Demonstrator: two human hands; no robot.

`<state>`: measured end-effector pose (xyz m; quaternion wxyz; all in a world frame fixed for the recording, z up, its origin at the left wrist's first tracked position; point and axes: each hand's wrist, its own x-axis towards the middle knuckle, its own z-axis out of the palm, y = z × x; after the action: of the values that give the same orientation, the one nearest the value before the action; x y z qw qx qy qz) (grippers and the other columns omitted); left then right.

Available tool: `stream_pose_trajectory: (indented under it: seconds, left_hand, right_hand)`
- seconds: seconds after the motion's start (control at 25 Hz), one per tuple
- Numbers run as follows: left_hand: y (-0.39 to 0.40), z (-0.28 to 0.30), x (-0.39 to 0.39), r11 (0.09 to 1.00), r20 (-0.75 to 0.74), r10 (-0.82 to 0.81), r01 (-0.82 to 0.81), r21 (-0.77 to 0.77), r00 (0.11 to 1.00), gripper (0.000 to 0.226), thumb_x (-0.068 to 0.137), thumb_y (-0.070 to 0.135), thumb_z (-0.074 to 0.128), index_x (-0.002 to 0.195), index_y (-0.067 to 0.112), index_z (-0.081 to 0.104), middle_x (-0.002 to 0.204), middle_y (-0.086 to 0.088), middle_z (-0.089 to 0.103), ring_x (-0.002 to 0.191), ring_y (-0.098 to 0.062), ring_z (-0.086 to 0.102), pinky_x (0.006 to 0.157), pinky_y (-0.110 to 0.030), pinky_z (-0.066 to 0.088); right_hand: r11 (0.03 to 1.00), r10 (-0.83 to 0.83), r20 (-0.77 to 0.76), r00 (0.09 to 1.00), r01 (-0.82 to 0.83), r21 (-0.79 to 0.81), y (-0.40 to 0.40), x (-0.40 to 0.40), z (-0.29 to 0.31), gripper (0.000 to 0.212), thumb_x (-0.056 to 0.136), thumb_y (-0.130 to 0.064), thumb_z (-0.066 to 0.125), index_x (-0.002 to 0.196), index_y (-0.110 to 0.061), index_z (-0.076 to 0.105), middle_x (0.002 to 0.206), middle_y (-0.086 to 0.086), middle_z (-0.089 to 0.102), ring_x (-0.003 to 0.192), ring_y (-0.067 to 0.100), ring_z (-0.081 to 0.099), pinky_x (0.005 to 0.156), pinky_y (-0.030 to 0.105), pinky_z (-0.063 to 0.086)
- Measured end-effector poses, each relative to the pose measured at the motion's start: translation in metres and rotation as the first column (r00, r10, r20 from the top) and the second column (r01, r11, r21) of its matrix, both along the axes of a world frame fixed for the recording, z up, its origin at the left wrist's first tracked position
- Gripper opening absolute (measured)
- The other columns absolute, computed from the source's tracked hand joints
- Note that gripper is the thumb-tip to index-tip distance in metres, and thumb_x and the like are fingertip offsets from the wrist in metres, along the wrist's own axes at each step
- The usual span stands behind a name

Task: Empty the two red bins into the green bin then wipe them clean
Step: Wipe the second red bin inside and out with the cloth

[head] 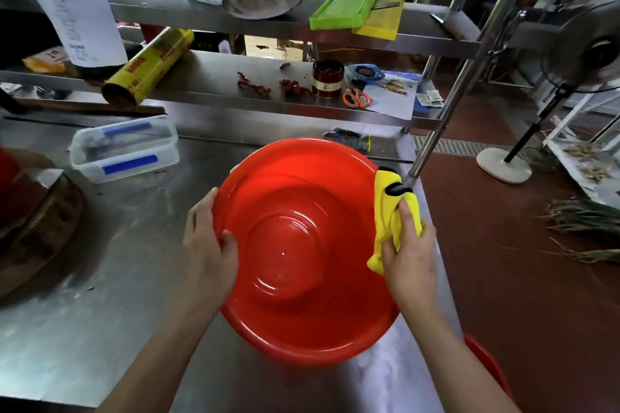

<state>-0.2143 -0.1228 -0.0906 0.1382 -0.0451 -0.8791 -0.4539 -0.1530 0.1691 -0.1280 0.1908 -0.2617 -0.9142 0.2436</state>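
Observation:
A large red bin (295,245) sits on the steel table (100,278), its inside bare and glossy. My left hand (209,245) grips its left rim, thumb inside the bowl. My right hand (407,253) holds a yellow cloth (391,208) against the bin's right rim. Part of a second red bin (489,365) shows on the floor at the lower right, below the table edge. No green bin is in view.
A clear lidded box (124,151) lies at the table's back left, a round wooden block (37,228) at the far left. A low shelf (235,90) behind holds a yellow roll, dried chillies, a tin and scissors. A fan stand (503,164) is on the red floor at right.

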Motion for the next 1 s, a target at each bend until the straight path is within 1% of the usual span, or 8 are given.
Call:
stream_pose_trajectory:
  seconds: [0.08, 0.16, 0.32, 0.44, 0.56, 0.68, 0.76, 1.0]
  left_hand:
    - [-0.002, 0.003, -0.001, 0.993, -0.027, 0.053, -0.055, -0.105, 0.998, 0.062, 0.091, 0.016, 0.07, 0.146, 0.016, 0.042, 0.148, -0.011, 0.042, 0.135, -0.024, 0.043, 0.111, -0.044, 0.04]
    - [0.002, 0.013, -0.008, 0.961, -0.173, 0.057, -0.101, -0.259, 0.983, 0.053, 0.093, 0.026, 0.069, 0.14, 0.011, 0.048, 0.146, -0.015, 0.044, 0.135, -0.031, 0.042, 0.111, -0.05, 0.039]
    - [0.048, 0.049, -0.053, 0.77, -0.401, -0.266, -0.057, -0.635, 0.876, 0.053, 0.097, 0.034, 0.047, 0.147, 0.016, 0.049, 0.152, -0.011, 0.047, 0.135, -0.035, 0.046, 0.11, -0.047, 0.033]
    - [0.081, 0.057, -0.098, 0.493, -0.309, -0.482, -0.037, -0.869, 0.82, 0.059, 0.098, 0.04, 0.037, 0.153, 0.019, 0.04, 0.156, -0.01, 0.044, 0.14, -0.037, 0.044, 0.113, -0.049, 0.034]
    - [0.085, 0.06, -0.124, 0.27, -0.1, -0.519, 0.052, -0.961, 0.849, 0.061, 0.104, 0.042, 0.035, 0.161, 0.025, 0.021, 0.163, -0.005, 0.034, 0.143, -0.035, 0.04, 0.11, -0.049, 0.038]
    - [0.086, 0.063, -0.126, 0.238, 0.023, -0.487, 0.158, -0.958, 0.873, 0.069, 0.105, 0.023, 0.041, 0.162, 0.032, 0.002, 0.163, 0.0, 0.031, 0.123, -0.031, 0.056, 0.083, -0.043, 0.055]
    - [0.089, 0.063, -0.118, 0.242, -0.011, -0.488, 0.124, -0.962, 0.873, 0.074, 0.101, 0.01, 0.039, 0.162, 0.034, 0.003, 0.162, -0.001, 0.033, 0.114, -0.03, 0.061, 0.065, -0.039, 0.053]
    - [0.086, 0.059, -0.108, 0.241, -0.081, -0.462, 0.037, -0.97, 0.883, 0.079, 0.099, 0.007, 0.039, 0.161, 0.038, 0.003, 0.158, -0.006, 0.039, 0.1, -0.031, 0.064, 0.056, -0.035, 0.042]
  right_hand:
    - [0.998, 0.033, 0.012, 0.999, -0.034, 0.043, 0.007, -0.003, 0.003, 0.073, 0.094, -0.024, 0.062, 0.153, -0.042, 0.023, 0.135, 0.01, 0.038, 0.106, 0.032, 0.056, 0.079, 0.049, 0.055]
    - [0.994, 0.075, 0.009, 0.997, -0.075, 0.083, 0.015, -0.007, 0.005, 0.073, 0.092, -0.024, 0.065, 0.152, -0.04, 0.027, 0.135, 0.009, 0.04, 0.11, 0.032, 0.055, 0.077, 0.047, 0.055]
    - [0.973, 0.195, -0.004, 0.981, -0.193, 0.123, 0.023, -0.017, 0.005, 0.075, 0.089, -0.022, 0.067, 0.153, -0.038, 0.031, 0.137, 0.006, 0.039, 0.112, 0.033, 0.054, 0.073, 0.043, 0.053]
    - [0.947, 0.29, -0.03, 0.957, -0.282, 0.152, 0.024, -0.027, 0.003, 0.078, 0.087, -0.018, 0.07, 0.154, -0.036, 0.034, 0.138, 0.011, 0.043, 0.114, 0.036, 0.054, 0.073, 0.043, 0.052]
    - [0.926, 0.337, -0.056, 0.94, -0.321, 0.197, 0.029, -0.036, 0.002, 0.076, 0.087, -0.02, 0.072, 0.153, -0.034, 0.036, 0.135, 0.014, 0.046, 0.106, 0.037, 0.056, 0.072, 0.042, 0.052]
    - [0.921, 0.353, -0.06, 0.934, -0.335, 0.2, 0.036, -0.043, 0.0, 0.077, 0.087, -0.019, 0.072, 0.153, -0.035, 0.035, 0.134, 0.014, 0.046, 0.105, 0.036, 0.055, 0.069, 0.042, 0.052]
    - [0.92, 0.354, -0.058, 0.934, -0.336, 0.201, 0.039, -0.044, -0.002, 0.079, 0.086, -0.018, 0.072, 0.153, -0.038, 0.033, 0.134, 0.013, 0.046, 0.106, 0.036, 0.055, 0.067, 0.043, 0.054]
    - [0.893, 0.396, -0.058, 0.916, -0.37, 0.258, 0.036, -0.05, 0.007, 0.075, 0.087, -0.013, 0.07, 0.153, -0.033, 0.04, 0.143, 0.018, 0.047, 0.111, 0.037, 0.055, 0.075, 0.043, 0.055]
